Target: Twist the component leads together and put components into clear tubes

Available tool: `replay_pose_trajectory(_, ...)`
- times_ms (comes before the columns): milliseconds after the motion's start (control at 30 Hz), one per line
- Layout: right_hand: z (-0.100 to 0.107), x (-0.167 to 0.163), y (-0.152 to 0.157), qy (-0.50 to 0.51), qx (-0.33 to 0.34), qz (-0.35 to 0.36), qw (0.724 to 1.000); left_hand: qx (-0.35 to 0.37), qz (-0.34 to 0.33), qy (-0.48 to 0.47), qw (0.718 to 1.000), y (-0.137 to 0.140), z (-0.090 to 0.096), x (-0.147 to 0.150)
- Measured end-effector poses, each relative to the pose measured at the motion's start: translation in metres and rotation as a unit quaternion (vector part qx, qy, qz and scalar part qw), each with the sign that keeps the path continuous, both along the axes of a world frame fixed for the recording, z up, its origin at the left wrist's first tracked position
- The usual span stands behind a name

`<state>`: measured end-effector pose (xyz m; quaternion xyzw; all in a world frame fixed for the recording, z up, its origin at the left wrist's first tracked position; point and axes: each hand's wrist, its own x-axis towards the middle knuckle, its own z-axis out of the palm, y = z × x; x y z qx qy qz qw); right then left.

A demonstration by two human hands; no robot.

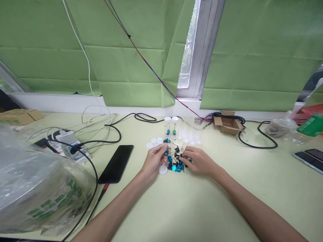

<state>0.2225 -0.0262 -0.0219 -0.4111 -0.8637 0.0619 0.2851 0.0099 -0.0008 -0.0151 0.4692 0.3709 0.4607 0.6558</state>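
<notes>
Between the thumb and fingers of my left hand (153, 160) is a small shiny blue part (166, 152) with a thin metal rod. My right hand (199, 162) is closed, its fingertips among small black pieces (177, 150); what they pinch is too small to make out. Several loose blue metal parts (179, 168) lie in a pile between my hands. A round white cap (163, 170) rests beside my left hand. Just beyond stand two clear tubes (174, 128) with white tops, holding blue and green parts.
More white caps (149, 145) and clear containers (193, 139) lie behind the pile. To the left are a black phone (116, 163), a plastic bag (50, 191) and a power strip (73, 144) with cables. An open cardboard box (228, 125) and a bottle (309, 129) stand right.
</notes>
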Motion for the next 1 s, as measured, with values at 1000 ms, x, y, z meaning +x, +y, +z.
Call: replay_pose_trajectory(1000, 0.028, -0.021, -0.029, -0.328, -0.053, -0.046, 0.942, -0.001, 0.002, -0.003, 1.000, 0.004, -0.004, 0.001)
